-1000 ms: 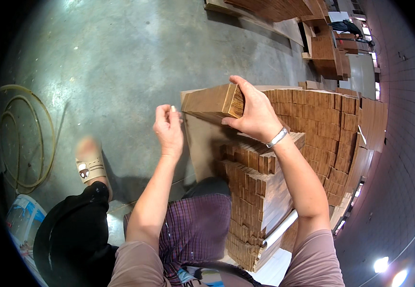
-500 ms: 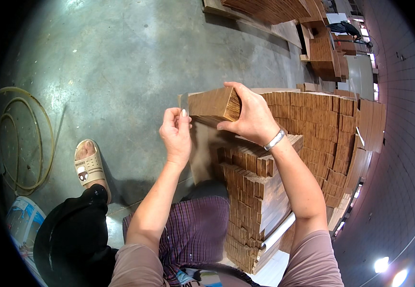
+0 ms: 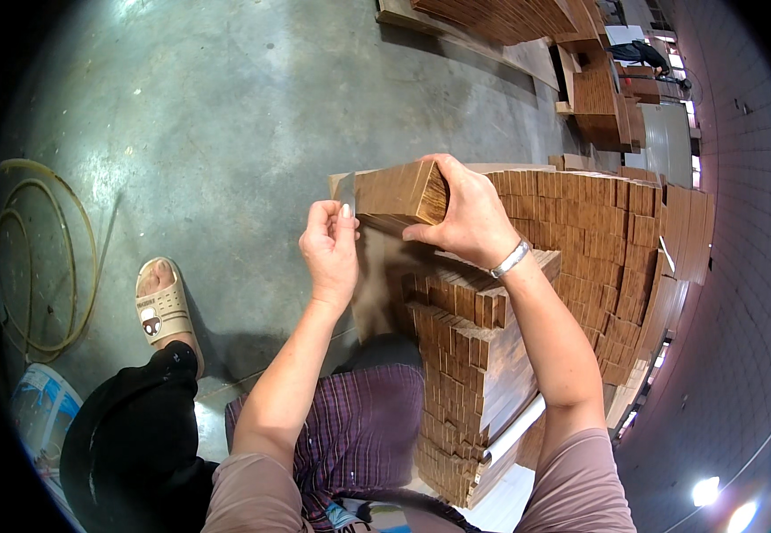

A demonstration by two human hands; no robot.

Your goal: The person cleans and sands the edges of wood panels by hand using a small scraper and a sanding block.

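Note:
My right hand (image 3: pixel 470 213), with a silver bracelet at its wrist, grips the near end of a stack of thin brown wood boards (image 3: pixel 394 192). Its thumb lies along the lower edge and its fingers curl over the top. At the far left end of that stack my left hand (image 3: pixel 330 240) is closed in a pinch. A thin, flat greyish piece (image 3: pixel 346 188) stands up from its fingertips against the stack's end; what kind of thing it is I cannot make out. Just below is another pile of boards (image 3: pixel 452 400), stacked with uneven ends.
A long wall of stacked boards (image 3: pixel 581 258) runs along the right. More board stacks (image 3: pixel 603 98) stand farther back, near a person (image 3: pixel 639 55) in dark clothes. Left, a coiled yellowish hose (image 3: pixel 65 258) lies on the concrete floor, above a clear bucket (image 3: pixel 43 409). A white roll (image 3: pixel 517 431) lies beside the near pile.
The stack in my right hand and my left hand have shifted very slightly to the right. Both grips look the same.

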